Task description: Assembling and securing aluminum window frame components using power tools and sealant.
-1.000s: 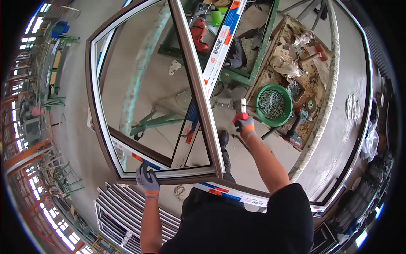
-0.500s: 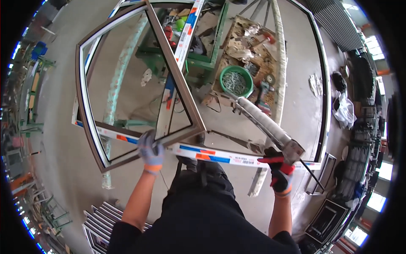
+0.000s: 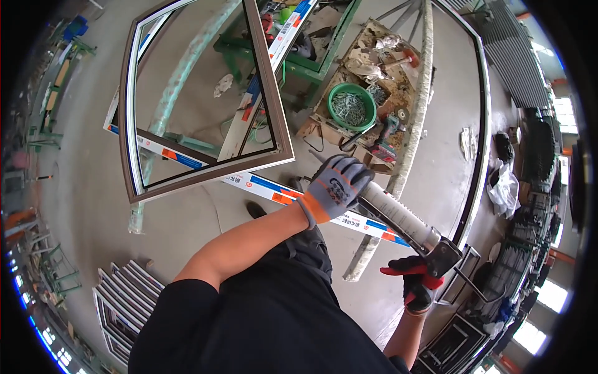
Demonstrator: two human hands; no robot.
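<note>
A caulking gun with a pale cartridge lies slantwise across my front, its nozzle end toward the bench. My left hand, in a grey and orange glove, is wrapped round the front of it. At the rear, my right hand, in a black and red glove, grips the handle and trigger part, with the thumb side sticking out to the left. To the left, a brown window sash rests on a white frame bar with blue and orange film. Neither hand touches the sash.
Ahead stands a worn bench with a green bowl of screws and a cordless drill. A green work table is farther left. Several frames are stacked at lower left; a long wrapped bar runs beside the bench.
My left hand has left the sash corner and moved right onto the front of the caulking gun. The right hand still holds its rear, and the view has shifted.
</note>
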